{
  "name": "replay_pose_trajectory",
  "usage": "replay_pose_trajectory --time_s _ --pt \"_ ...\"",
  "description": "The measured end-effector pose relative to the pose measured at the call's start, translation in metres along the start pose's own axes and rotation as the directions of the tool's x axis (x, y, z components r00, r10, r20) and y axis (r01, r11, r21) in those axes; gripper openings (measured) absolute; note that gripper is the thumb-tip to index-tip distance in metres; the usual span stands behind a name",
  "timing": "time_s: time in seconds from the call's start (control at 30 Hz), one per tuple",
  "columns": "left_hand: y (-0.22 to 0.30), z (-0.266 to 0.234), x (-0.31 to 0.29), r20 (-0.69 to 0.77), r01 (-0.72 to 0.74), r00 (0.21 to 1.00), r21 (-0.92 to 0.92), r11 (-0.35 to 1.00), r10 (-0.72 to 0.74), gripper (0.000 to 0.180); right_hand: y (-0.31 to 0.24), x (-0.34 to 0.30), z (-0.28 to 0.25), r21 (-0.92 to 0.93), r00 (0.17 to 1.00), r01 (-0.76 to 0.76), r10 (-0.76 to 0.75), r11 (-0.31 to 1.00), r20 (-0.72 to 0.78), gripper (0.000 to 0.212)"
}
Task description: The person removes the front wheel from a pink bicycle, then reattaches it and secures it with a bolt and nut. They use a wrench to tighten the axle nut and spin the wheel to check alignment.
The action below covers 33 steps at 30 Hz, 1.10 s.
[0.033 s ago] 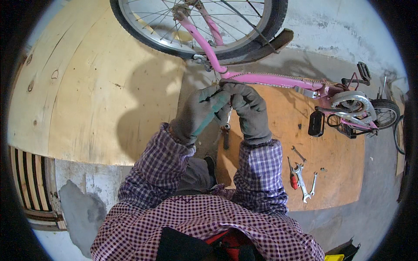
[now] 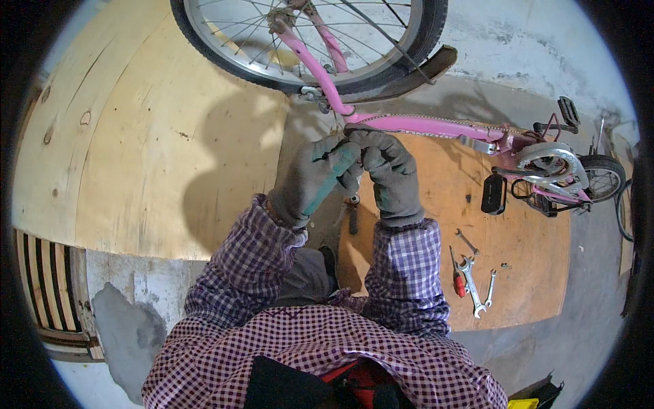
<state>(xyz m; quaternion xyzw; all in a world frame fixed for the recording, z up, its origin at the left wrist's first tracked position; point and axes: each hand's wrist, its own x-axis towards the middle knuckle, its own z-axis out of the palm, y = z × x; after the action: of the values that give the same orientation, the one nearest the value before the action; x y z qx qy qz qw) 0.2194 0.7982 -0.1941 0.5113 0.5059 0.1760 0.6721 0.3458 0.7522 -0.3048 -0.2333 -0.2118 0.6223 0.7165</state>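
Grey-gloved, the left hand and right hand have barely shifted, suggesting steady close work; fingers curl inward, but I cannot tell what they grip. The pink bicycle runs along the orange board's far edge.

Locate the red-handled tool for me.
In the head view, the red-handled tool lies on the orange-brown board, right of the right sleeve and just left of the largest wrench.

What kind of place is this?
Maybe a small workshop or storeroom: there's a pink bicycle, and wrenches and a red-handled tool lie on an orange-brown board.
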Motion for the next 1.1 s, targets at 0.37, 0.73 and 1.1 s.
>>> replay_pose_trajectory --time_s 0.37,0.73,1.1 --pt "0.003 0.027 0.007 -0.121 -0.051 0.991 0.040 0.998 0.056 0.024 -0.024 0.010 0.006 0.156 0.982 -0.073 0.098 0.985 -0.159 0.018" --pt "0.038 0.009 -0.045 -0.075 0.003 0.997 -0.136 0.991 -0.013 0.027 -0.068 -0.009 0.062 0.139 0.996 -0.092 0.093 0.986 0.000 0.020" --pt "0.007 -0.025 -0.048 -0.142 0.057 0.983 -0.374 0.926 -0.118 0.024 -0.013 -0.002 0.057 0.067 0.995 -0.102 0.102 0.993 0.010 0.019"
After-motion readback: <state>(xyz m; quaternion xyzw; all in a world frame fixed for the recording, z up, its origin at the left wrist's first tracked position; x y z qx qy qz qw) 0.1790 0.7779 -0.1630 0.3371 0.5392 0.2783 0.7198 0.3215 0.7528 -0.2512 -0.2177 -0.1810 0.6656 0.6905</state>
